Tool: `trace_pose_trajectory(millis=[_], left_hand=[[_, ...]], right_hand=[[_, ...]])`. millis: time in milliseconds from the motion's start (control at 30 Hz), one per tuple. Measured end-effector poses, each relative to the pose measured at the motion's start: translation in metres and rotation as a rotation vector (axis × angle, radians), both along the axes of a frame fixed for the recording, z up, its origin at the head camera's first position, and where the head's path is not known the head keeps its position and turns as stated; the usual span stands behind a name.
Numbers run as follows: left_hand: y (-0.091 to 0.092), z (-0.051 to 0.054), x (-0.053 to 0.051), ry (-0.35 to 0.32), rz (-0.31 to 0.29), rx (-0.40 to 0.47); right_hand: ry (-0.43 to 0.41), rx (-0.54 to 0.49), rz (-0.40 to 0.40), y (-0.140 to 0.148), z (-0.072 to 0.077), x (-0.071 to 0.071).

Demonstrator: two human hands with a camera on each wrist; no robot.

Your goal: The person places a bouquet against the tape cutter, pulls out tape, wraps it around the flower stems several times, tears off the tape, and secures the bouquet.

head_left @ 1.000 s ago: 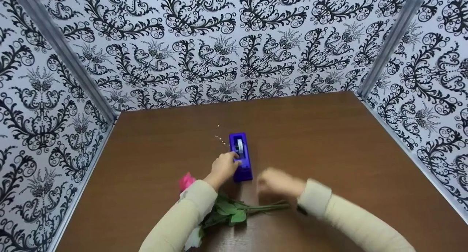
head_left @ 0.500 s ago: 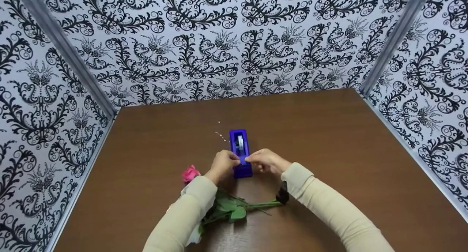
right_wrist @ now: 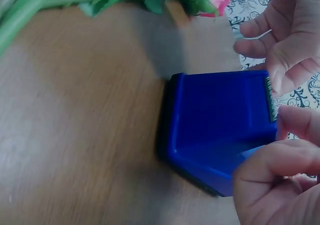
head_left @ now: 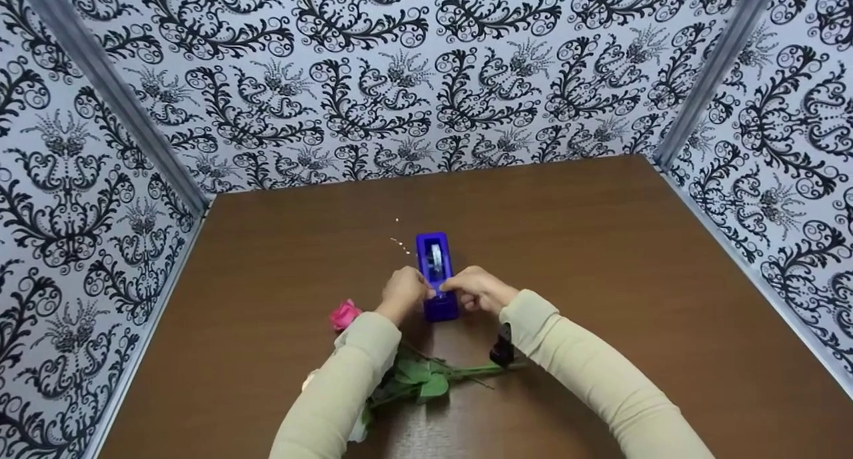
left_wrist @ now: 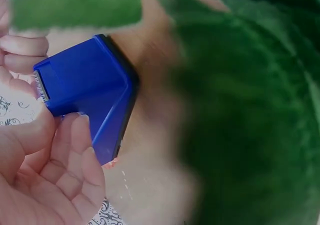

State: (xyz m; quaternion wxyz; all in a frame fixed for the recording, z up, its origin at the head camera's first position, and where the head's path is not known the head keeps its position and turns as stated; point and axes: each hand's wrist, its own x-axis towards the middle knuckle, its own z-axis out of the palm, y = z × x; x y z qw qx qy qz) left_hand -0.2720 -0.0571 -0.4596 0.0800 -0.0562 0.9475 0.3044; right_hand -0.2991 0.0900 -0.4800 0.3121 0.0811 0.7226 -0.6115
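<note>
A blue tape dispenser (head_left: 441,309) stands on the table, a clear roll (head_left: 436,259) in its slot. My left hand (head_left: 404,288) is at its left side; in the left wrist view the left thumb and curled fingers (left_wrist: 70,170) lie against the dispenser (left_wrist: 85,80) beside its toothed cutter (left_wrist: 41,86). From the other side my right hand (head_left: 481,288) reaches the same end. The right wrist view shows the right thumb and forefinger pinched together by the cutter (right_wrist: 271,99); the clear tape between them is hard to make out.
Nearer the body lies a pink rose (head_left: 345,314) with green leaves (head_left: 433,386) and stems, partly under the left sleeve. A white bloom (head_left: 360,427) shows below that sleeve. Small white specks (head_left: 400,244) lie left of the dispenser. Patterned walls (head_left: 373,79) enclose the table.
My right hand has come up and left from beside the dispenser to its cutter end. My left hand has stayed close to the dispenser, its fingertips now nearer the cutter.
</note>
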Motion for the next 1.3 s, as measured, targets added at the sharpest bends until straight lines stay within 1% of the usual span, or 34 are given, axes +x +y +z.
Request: trace_pose_trajectory(millis=[100, 200, 300, 433, 467, 500, 567, 633, 667, 700, 800, 833, 900, 967, 1033, 1067, 1100, 1133, 1167, 1200, 1233, 1267, 1300], left_hand=[[0.002, 0.003, 0.000, -0.010, 0.008, -0.040], [0.004, 0.004, -0.001, -0.022, 0.014, -0.066], [0.005, 0.003, -0.002, -0.032, 0.031, -0.072], [0.007, -0.002, -0.005, -0.040, 0.046, -0.062], [0.006, -0.004, -0.006, -0.028, 0.049, -0.064], [0.006, -0.004, -0.007, -0.036, 0.054, -0.063], [0.005, -0.005, -0.008, -0.044, 0.066, -0.062], [0.003, -0.004, -0.007, -0.053, 0.079, -0.042], [0.003, -0.004, -0.006, -0.055, 0.082, -0.029], [0.002, -0.003, -0.005, -0.074, 0.087, -0.009], [0.001, -0.002, -0.003, -0.071, 0.087, 0.029], [0.001, -0.002, -0.001, -0.075, 0.086, 0.037], [0.000, -0.001, 0.001, -0.059, 0.079, 0.023], [0.000, -0.001, 0.004, -0.025, 0.062, -0.017], [0.001, -0.001, 0.009, 0.021, 0.046, -0.058], [0.002, -0.001, 0.014, 0.046, 0.026, -0.064], [0.004, -0.002, 0.020, 0.066, 0.001, -0.044], [0.007, -0.003, 0.028, 0.069, -0.029, 0.002], [0.009, -0.003, 0.038, 0.049, -0.059, 0.071], [0.012, -0.004, 0.048, 0.017, -0.089, 0.170], [0.014, -0.005, 0.059, -0.032, -0.119, 0.284], [0.016, -0.005, 0.069, -0.088, -0.145, 0.381], [0.017, -0.006, 0.078, -0.146, -0.160, 0.467]], right_hand=[[-0.057, -0.077, -0.009, -0.001, 0.007, -0.002], [-0.074, -0.166, -0.020, -0.001, 0.014, -0.004], [-0.097, -0.237, -0.030, 0.001, 0.017, -0.002], [-0.141, -0.268, -0.030, 0.005, 0.016, 0.007], [-0.140, -0.274, -0.023, 0.006, 0.015, 0.010], [-0.127, -0.275, -0.015, 0.007, 0.015, 0.014], [-0.087, -0.261, -0.001, 0.009, 0.015, 0.024], [-0.039, -0.247, 0.022, 0.013, 0.016, 0.036], [-0.009, -0.236, 0.037, 0.016, 0.016, 0.044], [0.017, -0.227, 0.049, 0.019, 0.015, 0.052], [0.090, -0.189, 0.113, 0.029, 0.012, 0.081], [0.103, -0.187, 0.137, 0.032, 0.009, 0.091], [0.107, -0.209, 0.174, 0.036, 0.003, 0.110], [0.098, -0.247, 0.186, 0.038, -0.001, 0.122], [0.064, -0.305, 0.172, 0.038, -0.001, 0.128], [0.055, -0.327, 0.160, 0.038, 0.000, 0.130], [0.050, -0.342, 0.145, 0.038, 0.000, 0.131], [0.041, -0.350, 0.135, 0.039, 0.002, 0.132], [0.032, -0.356, 0.129, 0.040, 0.001, 0.133], [0.024, -0.359, 0.122, 0.041, 0.001, 0.134], [0.018, -0.361, 0.116, 0.042, -0.001, 0.135], [0.015, -0.362, 0.112, 0.043, -0.004, 0.136], [0.010, -0.361, 0.109, 0.044, -0.006, 0.137]])
